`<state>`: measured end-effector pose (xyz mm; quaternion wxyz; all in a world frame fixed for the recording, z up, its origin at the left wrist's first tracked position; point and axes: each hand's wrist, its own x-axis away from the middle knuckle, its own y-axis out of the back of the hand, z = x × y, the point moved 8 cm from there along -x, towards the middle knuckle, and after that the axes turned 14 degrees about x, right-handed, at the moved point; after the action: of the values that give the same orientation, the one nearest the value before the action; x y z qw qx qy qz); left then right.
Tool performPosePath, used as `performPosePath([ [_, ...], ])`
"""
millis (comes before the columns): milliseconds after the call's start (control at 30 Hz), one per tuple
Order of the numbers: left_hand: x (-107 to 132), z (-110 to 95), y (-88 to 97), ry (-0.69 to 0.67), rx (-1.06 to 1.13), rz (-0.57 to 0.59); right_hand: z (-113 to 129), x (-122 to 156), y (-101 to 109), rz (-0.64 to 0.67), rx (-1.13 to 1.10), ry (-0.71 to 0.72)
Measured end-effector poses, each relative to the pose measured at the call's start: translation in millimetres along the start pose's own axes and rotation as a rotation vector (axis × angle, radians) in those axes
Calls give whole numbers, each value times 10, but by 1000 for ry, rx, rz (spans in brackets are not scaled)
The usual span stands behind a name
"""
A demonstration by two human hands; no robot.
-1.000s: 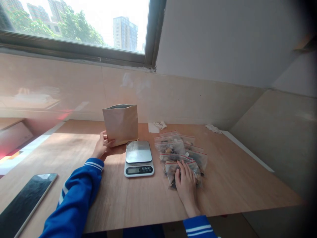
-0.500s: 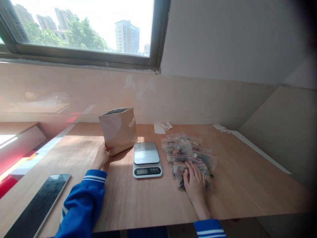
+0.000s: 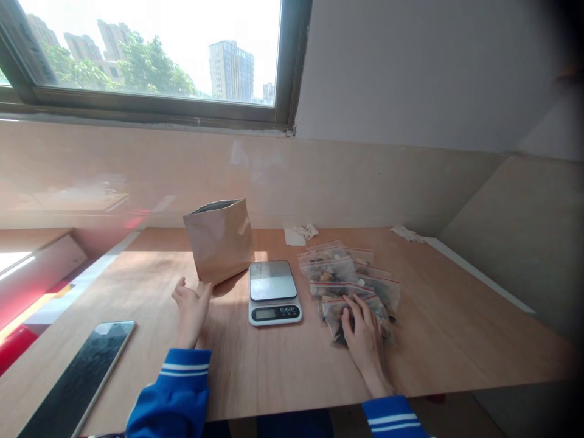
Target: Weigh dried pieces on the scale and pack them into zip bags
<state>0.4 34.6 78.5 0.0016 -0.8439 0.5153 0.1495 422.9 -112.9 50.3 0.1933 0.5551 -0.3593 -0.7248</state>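
Observation:
An open-topped brown paper bag (image 3: 219, 243) stands upright on the wooden table. Just in front of its lower left corner is my left hand (image 3: 191, 307), fingers apart and holding nothing; whether a fingertip touches the bag I cannot tell. To the right of the bag lies a kitchen scale (image 3: 272, 283) with a bare steel plate and a small display. My right hand (image 3: 362, 334) rests with spread fingers on the nearest zip bag (image 3: 335, 319). Several more clear zip bags (image 3: 331, 271) with red seal lines overlap behind it, holding small dark and brown pieces.
A large phone or tablet (image 3: 79, 377) with a dark screen lies at the table's left front. Crumpled tissue (image 3: 305, 232) and a white paper piece (image 3: 294, 236) sit near the back wall; another tissue (image 3: 407, 235) is at back right. A window (image 3: 155, 55) is above.
My left hand has let go of the paper bag's lower left corner and drawn back toward me. My right hand stays on the zip bags almost unmoved.

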Motion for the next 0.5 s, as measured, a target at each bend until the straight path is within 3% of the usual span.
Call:
performPosePath([
  [100,431,6,-35,138,216,-13,-21,-7,120,-47,-24,-43],
  [200,876,-126,-258,224,361,144,1,3,348,-123,-8,-138],
  [267,1117,-340,-426,200,437,283,102,-9,516,-156,-45,-188],
  [333,1294,-584,-588,179,480,434,327,-83,642,-129,-182,-159],
  [433,1466,-911,-827,197,538,701,900,-286,745,59,-554,33],
  [500,1503,-1026,-916,245,582,792,1296,-408,804,204,-806,127],
])
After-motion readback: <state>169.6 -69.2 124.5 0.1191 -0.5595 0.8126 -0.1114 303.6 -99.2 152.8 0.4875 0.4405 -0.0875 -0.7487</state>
